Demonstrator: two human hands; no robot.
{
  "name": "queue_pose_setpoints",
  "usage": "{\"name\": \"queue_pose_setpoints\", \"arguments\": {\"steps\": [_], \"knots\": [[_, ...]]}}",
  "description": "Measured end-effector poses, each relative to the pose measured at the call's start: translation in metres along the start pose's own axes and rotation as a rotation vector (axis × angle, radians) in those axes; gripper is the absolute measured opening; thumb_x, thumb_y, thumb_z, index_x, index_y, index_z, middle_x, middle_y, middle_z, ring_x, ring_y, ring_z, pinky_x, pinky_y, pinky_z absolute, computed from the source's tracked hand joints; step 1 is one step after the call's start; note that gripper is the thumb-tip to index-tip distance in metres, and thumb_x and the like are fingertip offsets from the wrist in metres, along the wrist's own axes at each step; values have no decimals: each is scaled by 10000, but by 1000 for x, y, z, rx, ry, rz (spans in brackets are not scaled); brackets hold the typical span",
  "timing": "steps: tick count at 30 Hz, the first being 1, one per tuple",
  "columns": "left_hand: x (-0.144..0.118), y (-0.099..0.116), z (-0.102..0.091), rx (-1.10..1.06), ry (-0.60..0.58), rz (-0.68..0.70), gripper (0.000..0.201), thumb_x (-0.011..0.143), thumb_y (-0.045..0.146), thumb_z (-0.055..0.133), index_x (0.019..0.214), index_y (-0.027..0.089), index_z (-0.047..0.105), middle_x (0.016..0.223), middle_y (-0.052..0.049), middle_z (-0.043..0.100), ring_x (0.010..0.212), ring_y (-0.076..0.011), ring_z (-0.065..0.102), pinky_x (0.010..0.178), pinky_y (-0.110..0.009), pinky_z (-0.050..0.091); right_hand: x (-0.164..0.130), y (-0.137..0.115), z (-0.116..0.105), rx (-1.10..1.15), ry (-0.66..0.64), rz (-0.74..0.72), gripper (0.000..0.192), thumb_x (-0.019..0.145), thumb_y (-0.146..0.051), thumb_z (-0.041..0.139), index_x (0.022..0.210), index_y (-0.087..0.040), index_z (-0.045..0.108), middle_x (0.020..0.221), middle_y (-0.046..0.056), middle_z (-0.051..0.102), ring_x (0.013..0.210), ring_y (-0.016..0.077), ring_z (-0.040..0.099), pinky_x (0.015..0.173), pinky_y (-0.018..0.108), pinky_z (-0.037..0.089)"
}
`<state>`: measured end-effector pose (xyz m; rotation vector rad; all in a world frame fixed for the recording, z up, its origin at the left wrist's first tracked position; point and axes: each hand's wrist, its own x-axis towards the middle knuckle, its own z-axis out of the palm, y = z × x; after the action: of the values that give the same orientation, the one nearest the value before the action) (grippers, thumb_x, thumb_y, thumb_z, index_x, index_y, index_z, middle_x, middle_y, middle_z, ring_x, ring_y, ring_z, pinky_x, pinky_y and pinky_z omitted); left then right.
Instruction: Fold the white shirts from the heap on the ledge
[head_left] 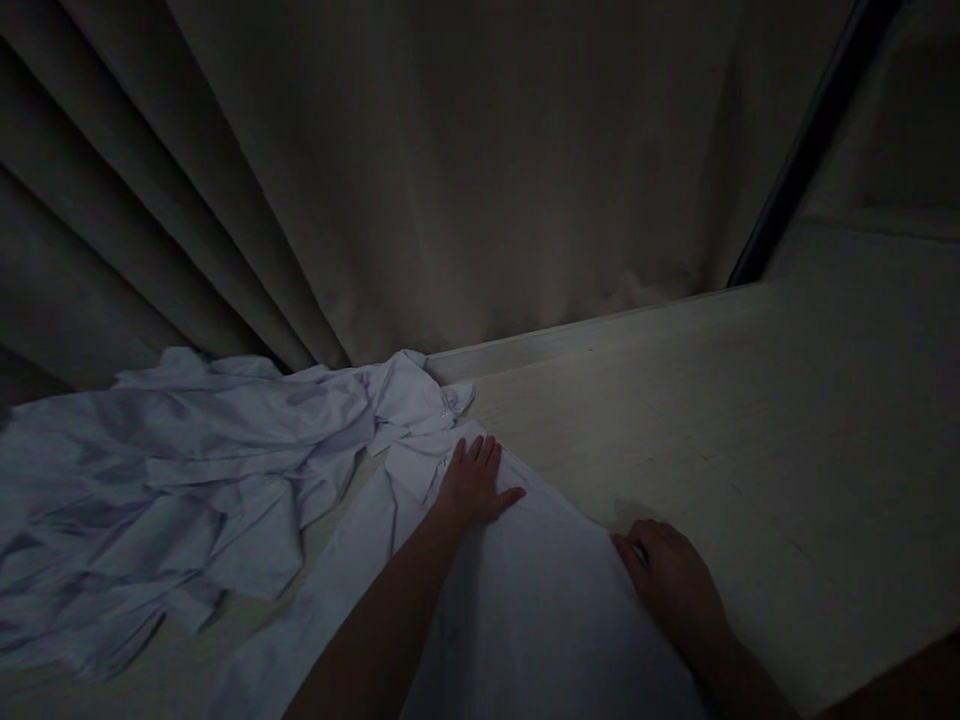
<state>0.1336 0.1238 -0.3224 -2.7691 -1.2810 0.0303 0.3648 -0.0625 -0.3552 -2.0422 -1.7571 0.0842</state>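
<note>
Pinches white cloth (547,600) by its edge in right hand (670,575); left of that grip, touches it with spread left hand (472,484), near crumpled fabric (255,425).

Head view looks forward and down, near the cloth (547,590), toward a curtain (510,170)

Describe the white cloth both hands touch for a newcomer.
Below the curtain is a pale surface. At bottom centre lies the white cloth, left hand flat on it, right hand gripping its edge. Unlike the crumpled pile to its left, it is mostly flat.
</note>
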Motion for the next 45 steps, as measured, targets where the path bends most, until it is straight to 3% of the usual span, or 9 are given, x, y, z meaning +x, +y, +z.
{"name": "queue_pose_setpoints", "arguments": {"steps": [5, 9, 13, 17, 23, 27, 37, 42, 45], "knots": [[-20, 8, -25, -53, 104, 26, 765, 838, 652, 257, 1388, 123, 309, 1472, -175, 341, 1385, -318, 242, 1128, -517, 181, -2, 1, -6, 80, 47, 34, 361, 879, -496, 434, 970, -183, 588, 923, 91, 645, 847, 225, 597, 783, 382, 466], [-101, -14, -46, -53, 213, -1, 631, 895, 530, 288, 1421, 187, 229, 1515, -104, 279, 1412, -251, 177, 1132, -450, 243, 1, -1, -12, 91, 127, -15, 412, 859, -499, 447, 1069, -164, 565, 1036, 130, 630, 969, 267, 588, 868, 444, 464], [-217, -67, -25, 98, 310, -300, 635, 889, 482, 361, 1403, 119, 276, 1433, -144, 420, 1349, -255, 340, 1062, -417, 377, 15, -40, -6, 141, 129, -128, 382, 878, -447, 410, 1094, -173, 564, 1106, 129, 615, 1065, 267, 558, 933, 458, 446], [-288, -95, 12, 202, 306, -375, 629, 858, 518, 402, 1304, 77, 442, 1351, -175, 511, 1281, -292, 438, 1019, -435, 425, 38, -126, 20, 165, 59, -318, 423, 899, -425, 381, 1194, -169, 542, 1273, 133, 550, 1206, 258, 478, 1030, 453, 384], [-301, -81, 25, 170, 279, -433, 648, 854, 543, 377, 1319, 95, 435, 1367, -155, 498, 1279, -284, 443, 1034, -429, 409, 83, -266, 76, 63, -191, -585, 529, 913, -378, 336, 1352, -93, 408, 1454, 145, 355, 1348, 243, 301, 1109, 420, 265], [-308, -79, 30, 109, 285, -476, 662, 848, 563, 363, 1331, 114, 422, 1376, -147, 490, 1285, -286, 435, 1052, -455, 376, 103, -313, 116, -41, -339, -602, 578, 925, -378, 300, 1386, -32, 334, 1484, 174, 277, 1379, 254, 227, 1122, 413, 198], [-323, -73, 48, 62, 311, -532, 758, 814, 629, 356, 1369, 113, 362, 1431, -197, 400, 1349, -341, 320, 1090, -542, 274, 102, -319, 150, -153, -315, -520, 686, 923, -502, 238, 1432, -42, 235, 1507, 170, 214, 1393, 280, 165, 1123, 460, 106], [-321, -73, 38, 65, 322, -549, 735, 822, 607, 366, 1370, 117, 359, 1419, -197, 420, 1338, -346, 337, 1072, -548, 317, 100, -331, 137, -162, -347, -490, 691, 925, -499, 254, 1420, -17, 250, 1496, 192, 231, 1386, 298, 183, 1120, 476, 124], [-345, -69, 27, 91, 389, -528, 712, 828, 544, 421, 1407, 151, 291, 1411, -173, 440, 1324, -337, 366, 1035, -531, 388, 78, -319, 109, -109, -309, -498, 689, 933, -500, 251, 1413, -7, 260, 1494, 204, 229, 1393, 286, 163, 1128, 457, 148]]}}
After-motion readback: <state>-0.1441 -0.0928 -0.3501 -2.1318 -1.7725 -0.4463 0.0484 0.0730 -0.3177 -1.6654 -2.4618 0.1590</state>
